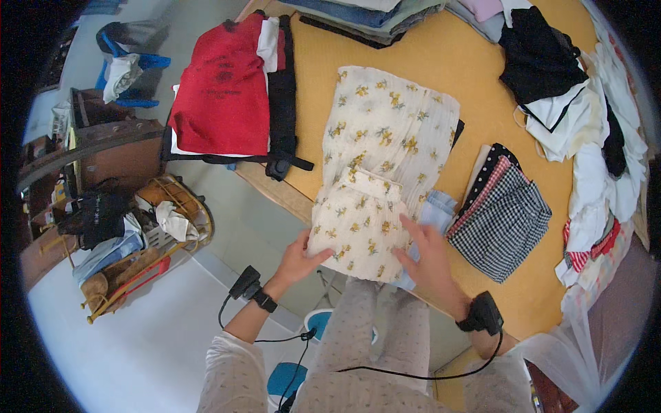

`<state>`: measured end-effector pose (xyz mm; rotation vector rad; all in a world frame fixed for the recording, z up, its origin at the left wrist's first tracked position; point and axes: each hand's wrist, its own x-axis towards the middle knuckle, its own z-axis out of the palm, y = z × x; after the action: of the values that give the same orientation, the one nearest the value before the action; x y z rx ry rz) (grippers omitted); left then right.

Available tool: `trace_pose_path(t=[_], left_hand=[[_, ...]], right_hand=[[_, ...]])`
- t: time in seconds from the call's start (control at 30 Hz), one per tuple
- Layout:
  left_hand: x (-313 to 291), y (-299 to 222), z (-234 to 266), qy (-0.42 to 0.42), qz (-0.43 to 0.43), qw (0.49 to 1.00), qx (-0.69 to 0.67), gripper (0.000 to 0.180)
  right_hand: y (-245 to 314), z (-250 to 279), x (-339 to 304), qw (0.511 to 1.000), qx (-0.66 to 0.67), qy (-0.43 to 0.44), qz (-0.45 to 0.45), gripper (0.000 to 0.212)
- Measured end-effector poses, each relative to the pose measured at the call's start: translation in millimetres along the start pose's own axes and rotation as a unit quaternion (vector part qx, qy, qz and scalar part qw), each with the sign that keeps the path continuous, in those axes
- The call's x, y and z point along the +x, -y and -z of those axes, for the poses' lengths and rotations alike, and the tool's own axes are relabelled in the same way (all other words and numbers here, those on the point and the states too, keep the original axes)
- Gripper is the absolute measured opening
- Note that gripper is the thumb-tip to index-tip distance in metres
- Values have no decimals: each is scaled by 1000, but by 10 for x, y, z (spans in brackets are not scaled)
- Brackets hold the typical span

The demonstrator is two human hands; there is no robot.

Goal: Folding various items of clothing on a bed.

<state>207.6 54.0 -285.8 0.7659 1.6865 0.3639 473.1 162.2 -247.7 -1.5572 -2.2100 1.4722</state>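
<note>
A cream garment with yellow flowers (392,124) lies on the table, its near end folded back over itself with a gathered band across the middle. At the near left corner, my left hand (301,259) grips the folded part, thumb on top and fingers partly hidden under the cloth. My right hand (428,256) holds the right edge of the same fold, with thumb and forefinger on the cloth. The near end of the garment hangs slightly over the table's front edge.
Right of the garment lie folded checked clothes (502,217) and a light blue cloth (437,210). A red shirt (227,96) tops a pile at the left. Folded jeans (385,20) are at the back; black clothing (540,58) and white clothes (585,199) heap at the right. A cane chair (196,206) holds clothes.
</note>
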Motion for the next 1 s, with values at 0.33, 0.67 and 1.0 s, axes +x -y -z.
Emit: trace_pose_path(t=[0.33, 0.67, 1.0], left_hand=[[-307, -28, -83, -72, -220, 895, 382, 73], [-454, 30, -59, -65, -216, 923, 310, 56], [558, -1706, 632, 63, -293, 949, 94, 33]], right_hand=[[-189, -513, -611, 985, -134, 101, 43, 70], [-558, -723, -821, 983, -45, -30, 178, 46], [-123, 634, 150, 917, 379, -104, 71, 22]])
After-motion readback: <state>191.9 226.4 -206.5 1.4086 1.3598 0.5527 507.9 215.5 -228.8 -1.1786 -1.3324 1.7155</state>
